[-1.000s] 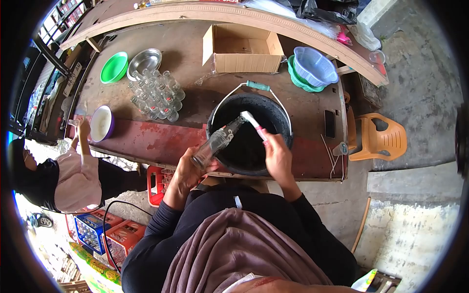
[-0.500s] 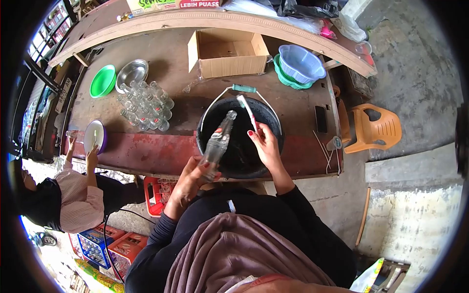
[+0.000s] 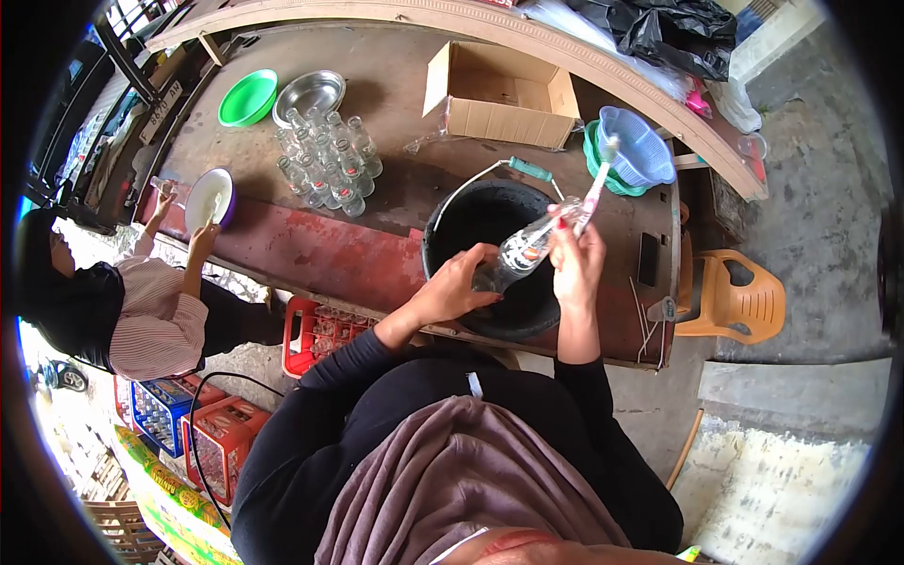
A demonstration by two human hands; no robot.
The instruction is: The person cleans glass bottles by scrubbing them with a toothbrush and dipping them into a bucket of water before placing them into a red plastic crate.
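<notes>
My left hand (image 3: 454, 286) is wrapped round the lower end of a clear glass bottle (image 3: 524, 250) with a printed label. The bottle is tilted, its neck toward my right hand (image 3: 576, 264). Between the fingers of that hand is a slim white and pink toothbrush (image 3: 593, 196), its head pointing up and away from me. The right fingers are also at the bottle's neck. Below both hands stands a black bucket (image 3: 459, 213) with a wire handle and green grip; its inside is dark and partly hidden by the bottle.
Several clear bottles (image 3: 330, 162) stand grouped at left, near a green basin (image 3: 249, 98) and a metal bowl (image 3: 311, 96). Behind the bucket are a cardboard box (image 3: 508, 118) and blue basin (image 3: 636, 146). A phone (image 3: 648, 259) lies right. Another person (image 3: 155, 315) holds a bowl (image 3: 209, 200).
The bottle has swung over to the right, its neck now at my right hand. The toothbrush has tilted to the right. The whole view has shifted and turned.
</notes>
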